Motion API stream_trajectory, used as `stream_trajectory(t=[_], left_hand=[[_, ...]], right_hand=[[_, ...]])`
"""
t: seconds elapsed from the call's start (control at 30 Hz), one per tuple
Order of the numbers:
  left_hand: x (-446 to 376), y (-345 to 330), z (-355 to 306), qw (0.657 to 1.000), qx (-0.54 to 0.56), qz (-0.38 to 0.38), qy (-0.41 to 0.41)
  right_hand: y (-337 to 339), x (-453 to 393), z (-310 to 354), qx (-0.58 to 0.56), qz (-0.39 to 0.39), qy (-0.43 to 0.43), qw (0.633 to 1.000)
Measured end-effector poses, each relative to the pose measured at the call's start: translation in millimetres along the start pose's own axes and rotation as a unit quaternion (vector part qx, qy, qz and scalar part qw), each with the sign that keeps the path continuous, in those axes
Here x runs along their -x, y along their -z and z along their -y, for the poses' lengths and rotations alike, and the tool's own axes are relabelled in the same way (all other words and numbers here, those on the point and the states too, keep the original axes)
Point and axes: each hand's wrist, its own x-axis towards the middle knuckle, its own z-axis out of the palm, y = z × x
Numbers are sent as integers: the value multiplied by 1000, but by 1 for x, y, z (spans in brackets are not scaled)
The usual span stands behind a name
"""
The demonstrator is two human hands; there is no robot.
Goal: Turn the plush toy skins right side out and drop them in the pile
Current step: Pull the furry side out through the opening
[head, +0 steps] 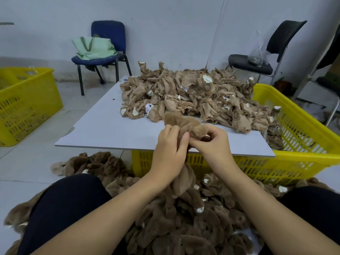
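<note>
Up close, soft brown fuzzy plush skin (181, 124) over desk's (103, 129) near edge, pinched by left hand (170, 153) and right hand (211, 144). Rough tan inside-out skins (193, 92) heaped at far right corner; furry pile (184, 218) on floor. Yellow baskets (303, 129), gray wall.

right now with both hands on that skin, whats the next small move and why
Probably keep working out the last limb: the right hand pinches a furry tip of the plush skin while the left hand grips its body, so the skin looks nearly turned, not yet ready to drop.
</note>
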Motion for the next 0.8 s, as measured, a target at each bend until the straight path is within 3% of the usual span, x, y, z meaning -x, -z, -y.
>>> stream_trajectory(t=[0.17, 0.3, 0.4, 0.5, 0.67, 0.8], left_hand=[[1, 0, -10, 991, -58, -67, -95], [-9, 7, -19, 973, -101, -121, -171], [-19, 7, -21, 945, -156, -103, -267], [-20, 4, -17, 912, -196, -48, -358], [-20, 7, -11, 884, -203, -26, -421], [-18, 2, -7, 864, -213, -10, -457]], right_hand=[[5, 1, 3, -47, 46, -20, 998], [5, 2, 8, -160, 51, -39, 985], [9, 1, 9, -207, 35, -46, 977], [13, 6, 5, -160, 43, -47, 985], [19, 9, 1, -109, 42, -55, 992], [25, 6, 3, 40, 50, -23, 998]])
